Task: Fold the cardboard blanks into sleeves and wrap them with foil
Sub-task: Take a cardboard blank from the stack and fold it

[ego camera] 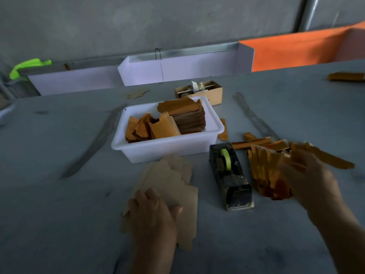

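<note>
Several flat tan cardboard blanks (169,178) lie fanned on the grey table in front of me. My left hand (153,210) rests on the nearest blank, fingers curled over its edge. A fan of gold foil strips (264,171) lies to the right of the tape dispenser. My right hand (308,175) is blurred over the right side of those strips, and its fingers seem closed on one long gold strip (331,161) that sticks out to the right.
A white plastic tub (167,149) behind the blanks holds a stack of gold-wrapped sleeves (187,117). A black tape dispenser (230,175) with green tape stands between my hands. A small cardboard box (199,90) sits behind the tub. White and orange panels line the table's far edge.
</note>
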{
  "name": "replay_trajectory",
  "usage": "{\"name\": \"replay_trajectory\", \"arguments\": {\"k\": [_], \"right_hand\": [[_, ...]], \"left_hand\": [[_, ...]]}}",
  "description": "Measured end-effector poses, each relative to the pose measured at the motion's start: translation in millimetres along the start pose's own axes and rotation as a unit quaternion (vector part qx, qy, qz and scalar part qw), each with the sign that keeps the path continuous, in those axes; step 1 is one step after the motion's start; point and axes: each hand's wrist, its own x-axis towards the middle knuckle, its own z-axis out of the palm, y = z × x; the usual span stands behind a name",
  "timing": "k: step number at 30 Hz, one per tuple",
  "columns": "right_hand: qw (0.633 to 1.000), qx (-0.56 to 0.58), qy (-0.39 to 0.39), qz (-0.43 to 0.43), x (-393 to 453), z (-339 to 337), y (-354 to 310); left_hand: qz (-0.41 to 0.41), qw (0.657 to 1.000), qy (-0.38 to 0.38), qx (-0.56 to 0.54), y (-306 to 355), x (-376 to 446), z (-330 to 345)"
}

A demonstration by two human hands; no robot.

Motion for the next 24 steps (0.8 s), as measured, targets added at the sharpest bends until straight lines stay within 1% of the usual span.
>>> {"name": "replay_trajectory", "arguments": {"k": [2, 5, 7, 10, 13, 15, 17, 18, 19, 20, 22, 23, 24], "right_hand": [[0.998, 0.043, -0.031, -0.014, -15.0, 8.4, 5.8], [0.995, 0.069, -0.076, 0.011, -31.2, 12.4, 12.7], [0.995, 0.08, -0.06, 0.003, -36.0, 10.0, 14.7], [0.997, 0.07, -0.008, -0.042, -40.3, -0.5, 8.2], [0.993, 0.105, -0.018, -0.043, -42.4, -8.8, 2.0], [0.991, 0.127, -0.017, -0.041, -44.7, -9.6, 0.1], [0.989, 0.141, -0.018, -0.045, -48.2, -8.0, -1.3], [0.988, 0.145, -0.023, -0.044, -49.4, -6.9, -1.2], [0.988, 0.149, -0.029, -0.042, -50.0, -6.0, -0.5], [0.987, 0.154, -0.035, -0.039, -51.0, -5.3, 0.4], [0.982, 0.182, -0.045, -0.034, -54.3, -5.4, -1.0], [0.978, 0.199, -0.057, -0.038, -57.6, -4.9, -3.1], [0.973, 0.211, -0.079, -0.044, -62.1, -3.7, -6.4]], "left_hand": [[0.015, 1.0, -0.015, -0.006, 0.2, 4.5, 3.7], [0.028, 0.997, -0.033, -0.056, -2.3, 8.8, 8.6], [0.028, 0.999, -0.012, -0.031, -0.5, 3.1, 8.8], [0.026, 0.999, 0.011, 0.028, 2.2, -8.8, 8.9], [0.018, 0.999, -0.001, 0.027, -4.2, -6.8, 10.1], [0.005, 1.0, -0.017, -0.011, -6.8, -4.0, 7.8], [-0.013, 0.995, -0.033, -0.096, -6.7, -1.9, 4.4], [-0.028, 0.984, -0.04, -0.172, -7.1, -0.4, 2.2], [-0.046, 0.963, -0.039, -0.261, -8.7, 1.7, 0.6], [-0.059, 0.937, -0.032, -0.344, -11.1, 3.2, -0.5], [-0.063, 0.885, -0.035, -0.46, -15.2, 6.5, -4.3], [-0.061, 0.852, -0.048, -0.518, -16.5, 7.7, -6.0], [-0.059, 0.811, -0.075, -0.578, -16.9, 7.4, -9.3]]}}
